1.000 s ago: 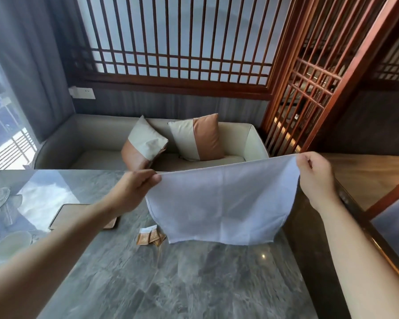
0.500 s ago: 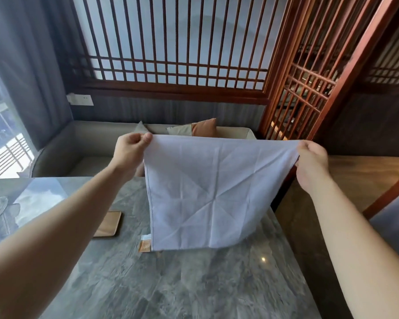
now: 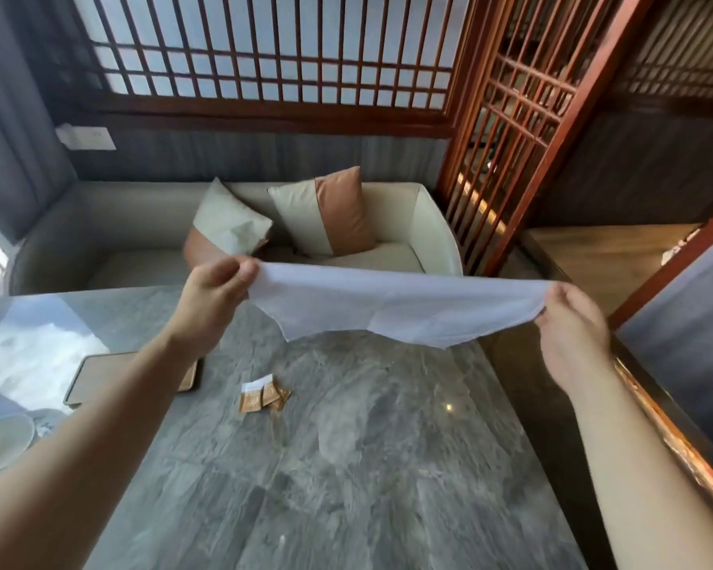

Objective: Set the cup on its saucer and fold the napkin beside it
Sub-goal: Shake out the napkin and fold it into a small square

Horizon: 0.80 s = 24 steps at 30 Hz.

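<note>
Both hands are up over the grey marble surface point(image 3: 346, 466) with the white napkin point(image 3: 392, 306) stretched between them, nothing under it touching. The left hand point(image 3: 211, 298) has one corner pinched, thumb on top and the other fingers point(image 3: 246, 273) curled under the cloth. The right hand point(image 3: 573, 322) pinches the opposite corner the same way, fingers pressed together on the edge. The napkin hangs in the air almost flat, sagging a bit in the middle, its loose near edge drooping toward the surface but well clear of it.

Under it, a few small brown-and-white sachets point(image 3: 262, 394) lie on the surface, and a flat tan tray point(image 3: 95, 376) sits just left of those, partly hidden by the left forearm. At the far left edge there's a pale saucer point(image 3: 1, 442), blurry and cut off, well apart from the napkin. Can't make out the cup.
</note>
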Each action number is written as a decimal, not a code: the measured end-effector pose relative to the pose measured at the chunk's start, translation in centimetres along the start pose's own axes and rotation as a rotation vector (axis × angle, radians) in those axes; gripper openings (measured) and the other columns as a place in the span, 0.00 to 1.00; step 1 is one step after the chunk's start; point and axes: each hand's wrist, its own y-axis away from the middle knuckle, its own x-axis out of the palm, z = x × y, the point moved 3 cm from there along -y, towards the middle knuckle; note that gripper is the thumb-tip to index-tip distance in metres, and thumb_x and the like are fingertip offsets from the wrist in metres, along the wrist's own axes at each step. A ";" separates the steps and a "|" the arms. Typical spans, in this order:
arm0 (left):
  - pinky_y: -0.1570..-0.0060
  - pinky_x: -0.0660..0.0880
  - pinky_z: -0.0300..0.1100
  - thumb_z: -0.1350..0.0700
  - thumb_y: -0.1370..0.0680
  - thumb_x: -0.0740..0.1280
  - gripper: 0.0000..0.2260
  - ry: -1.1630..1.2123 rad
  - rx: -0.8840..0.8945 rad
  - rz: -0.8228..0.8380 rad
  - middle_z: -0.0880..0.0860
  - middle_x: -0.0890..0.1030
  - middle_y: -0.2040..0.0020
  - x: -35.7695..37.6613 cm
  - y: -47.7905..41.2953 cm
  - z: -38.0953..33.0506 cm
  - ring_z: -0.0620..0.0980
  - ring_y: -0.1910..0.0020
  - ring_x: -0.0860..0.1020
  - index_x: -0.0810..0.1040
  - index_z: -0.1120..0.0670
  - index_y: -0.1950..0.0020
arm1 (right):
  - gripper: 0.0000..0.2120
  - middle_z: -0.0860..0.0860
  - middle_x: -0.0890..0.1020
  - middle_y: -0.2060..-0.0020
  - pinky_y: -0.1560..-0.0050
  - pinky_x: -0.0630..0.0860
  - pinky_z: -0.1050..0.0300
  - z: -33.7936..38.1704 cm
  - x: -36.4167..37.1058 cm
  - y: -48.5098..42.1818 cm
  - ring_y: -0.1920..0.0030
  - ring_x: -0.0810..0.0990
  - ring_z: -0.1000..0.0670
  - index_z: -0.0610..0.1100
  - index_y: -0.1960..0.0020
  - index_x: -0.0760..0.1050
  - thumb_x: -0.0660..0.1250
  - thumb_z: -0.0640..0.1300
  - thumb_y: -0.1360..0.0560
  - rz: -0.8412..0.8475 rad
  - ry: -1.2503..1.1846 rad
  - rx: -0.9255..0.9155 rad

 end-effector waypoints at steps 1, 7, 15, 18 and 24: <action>0.54 0.69 0.52 0.44 0.22 0.70 0.15 -0.037 -0.025 0.008 0.48 0.73 0.66 -0.3 1.5 1.5 0.52 0.61 0.70 0.80 0.53 0.62 | 0.08 0.54 0.85 0.50 0.44 0.79 0.59 -2.0 -0.8 1.0 0.47 0.84 0.56 0.54 0.49 0.81 0.64 0.45 0.19 -0.006 0.004 0.045; 0.55 0.71 0.49 0.37 0.24 0.70 0.20 -0.154 -0.219 0.074 0.46 0.79 0.62 -2.5 11.5 9.8 0.45 0.61 0.75 0.83 0.55 0.54 | 0.08 0.45 0.81 0.50 0.47 0.78 0.62 -14.2 -5.8 8.0 0.54 0.84 0.58 0.45 0.56 0.75 0.62 0.41 0.18 0.077 0.195 0.204; 0.54 0.69 0.50 0.43 0.24 0.67 0.17 -0.234 -0.551 0.132 0.50 0.80 0.62 -4.4 24.9 16.7 0.50 0.60 0.75 0.83 0.57 0.52 | 0.10 0.57 0.85 0.52 0.43 0.76 0.54 -24.4 -12.0 18.5 0.48 0.82 0.57 0.55 0.53 0.82 0.63 0.48 0.18 0.075 0.456 0.550; 0.56 0.66 0.49 0.47 0.22 0.67 0.15 -0.230 -0.634 0.143 0.50 0.74 0.65 -4.5 27.3 17.4 0.50 0.61 0.70 0.81 0.58 0.58 | 0.07 0.53 0.82 0.45 0.36 0.75 0.47 -25.6 -11.9 19.8 0.42 0.79 0.52 0.51 0.47 0.79 0.62 0.48 0.18 0.083 0.508 0.608; 0.68 0.60 0.41 0.54 0.17 0.65 0.16 -0.322 -0.639 0.112 0.49 0.67 0.69 -3.7 23.8 18.4 0.49 0.67 0.65 0.74 0.63 0.62 | 0.07 0.53 0.82 0.50 0.51 0.75 0.56 -25.6 -8.9 16.4 0.47 0.80 0.53 0.52 0.48 0.79 0.62 0.50 0.19 0.087 0.521 0.495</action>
